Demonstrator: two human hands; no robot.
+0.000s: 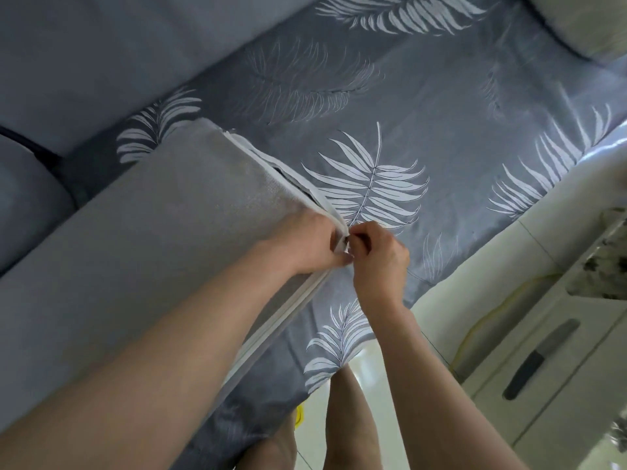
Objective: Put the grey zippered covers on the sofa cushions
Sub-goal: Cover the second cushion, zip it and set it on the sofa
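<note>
- Now the grey zippered cover [152, 232] is already over the cushion, which lies on the leaf-print sheet [441, 130] of the sofa seat, with the sofa backrest [101, 45] behind the cushion.
- Both hands meet about halfway along the cushion's right edge. The left hand [305, 242] has its grip clenched on the cover edge. The right hand [378, 252] pinches something small at the zipper [291, 178], most likely the pull, though it is too small to be sure.
- From the hands toward the cushion's near end the zipper looks closed. Toward the cushion's far corner it still gapes, and a dark inside shows.
- I think the main risk is a jam: the loose pale flap beside the gap could be drawn into the slider.
- The gap is wide, so a hard pull may strain the teeth if the left hand does not bring both sides together.
- The small pull could also slip out of the pinch.
</note>
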